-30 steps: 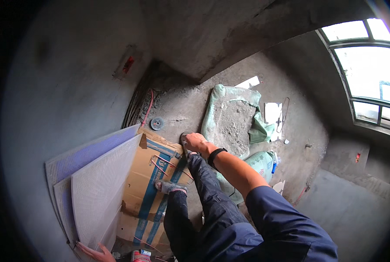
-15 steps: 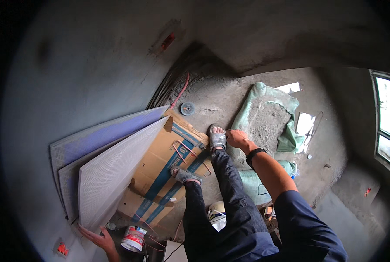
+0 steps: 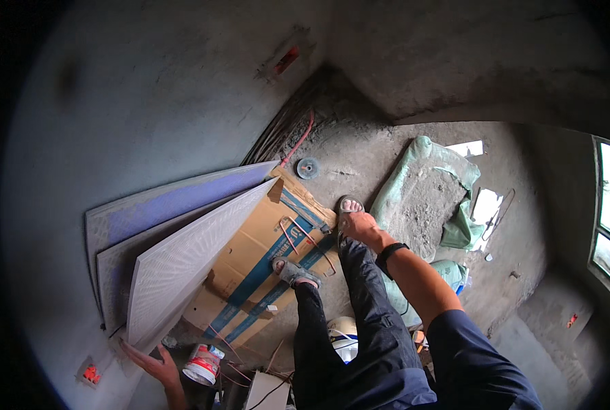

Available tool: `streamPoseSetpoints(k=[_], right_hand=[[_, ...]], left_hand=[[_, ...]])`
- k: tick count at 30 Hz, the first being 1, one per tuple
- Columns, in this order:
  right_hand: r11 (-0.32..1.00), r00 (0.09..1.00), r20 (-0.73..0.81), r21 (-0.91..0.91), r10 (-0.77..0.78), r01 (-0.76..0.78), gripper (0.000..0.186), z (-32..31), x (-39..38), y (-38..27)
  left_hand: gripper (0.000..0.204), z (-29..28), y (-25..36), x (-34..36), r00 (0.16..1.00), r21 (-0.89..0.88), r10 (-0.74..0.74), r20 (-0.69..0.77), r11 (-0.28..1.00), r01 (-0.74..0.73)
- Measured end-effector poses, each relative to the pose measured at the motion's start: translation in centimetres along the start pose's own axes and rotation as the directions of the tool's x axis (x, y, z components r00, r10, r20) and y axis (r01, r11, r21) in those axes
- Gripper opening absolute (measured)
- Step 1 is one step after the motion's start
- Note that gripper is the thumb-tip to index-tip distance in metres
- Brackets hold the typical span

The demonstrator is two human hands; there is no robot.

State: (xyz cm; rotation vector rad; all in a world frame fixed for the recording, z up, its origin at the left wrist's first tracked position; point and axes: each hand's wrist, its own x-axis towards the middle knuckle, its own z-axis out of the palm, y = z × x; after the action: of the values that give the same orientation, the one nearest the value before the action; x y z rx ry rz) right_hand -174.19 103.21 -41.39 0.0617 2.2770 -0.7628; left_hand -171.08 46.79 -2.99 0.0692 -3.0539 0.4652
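Note:
At the lower left, my left hand [image 3: 156, 369] has its fingers stretched out and its thumb apart, by the lower end of a pale tile panel [image 3: 182, 263] with a fine line pattern. Whether the palm presses on the panel's edge, I cannot tell. Two more panels lean on the wall behind it, the rearmost panel [image 3: 182, 205] showing a purple-blue face. My right hand [image 3: 362, 227] is closed in a fist above my right foot. Its curled fingers hide anything they may hold.
A flattened cardboard box [image 3: 240, 266] lies under my left foot, with a bent pink tube on it. An open green sack [image 3: 404, 174] of grey powder lies ahead. Nearby are a dark disc [image 3: 308, 168], a red-and-white bucket [image 3: 202, 364] and a cream-coloured round container [image 3: 343, 335].
The view has shifted, so the scene sits slightly further right and lower. My right fist now overlaps my right foot rather than being beside it. My left hand stays by the panel.

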Motion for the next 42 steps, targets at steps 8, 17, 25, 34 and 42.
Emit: streamPoseSetpoints(k=[8, 17, 25, 34, 42], right_hand=[[0.998, 0.993, 0.104, 0.040, 0.048, -0.052, 0.028, -2.7, 0.9, 1.4], [0.999, 0.994, 0.099, 0.025, 0.044, -0.046, 0.033, -1.7, 3.5, 1.7], [0.994, 0.990, 0.085, -0.016, 0.109, -0.108, 0.026, 5.1, 4.9, 3.7], [0.960, 0.961, 0.176, 0.144, 0.215, -0.241, 0.026, 17.6, 12.2, 9.1], [0.938, 0.969, 0.137, 0.256, 0.203, -0.233, 0.036, 25.3, 16.2, 11.3]], left_hand=[[0.081, 0.4, 0.0, -0.2, 1.000, 0.006, 0.003, -0.010, 1.000, -0.003], [0.083, -0.1, 0.6, 0.2, 1.000, -0.011, 0.002, -0.006, 1.000, -0.002], [0.084, 1.0, -0.8, -0.3, 0.999, -0.048, -0.028, -0.022, 0.998, 0.027], [0.110, 0.6, -3.9, -1.9, 0.998, 0.237, 0.061, 0.024, 0.969, -0.065], [0.107, -0.9, 0.3, -3.5, 0.998, 0.276, -0.018, 0.061, 0.961, 0.001]])
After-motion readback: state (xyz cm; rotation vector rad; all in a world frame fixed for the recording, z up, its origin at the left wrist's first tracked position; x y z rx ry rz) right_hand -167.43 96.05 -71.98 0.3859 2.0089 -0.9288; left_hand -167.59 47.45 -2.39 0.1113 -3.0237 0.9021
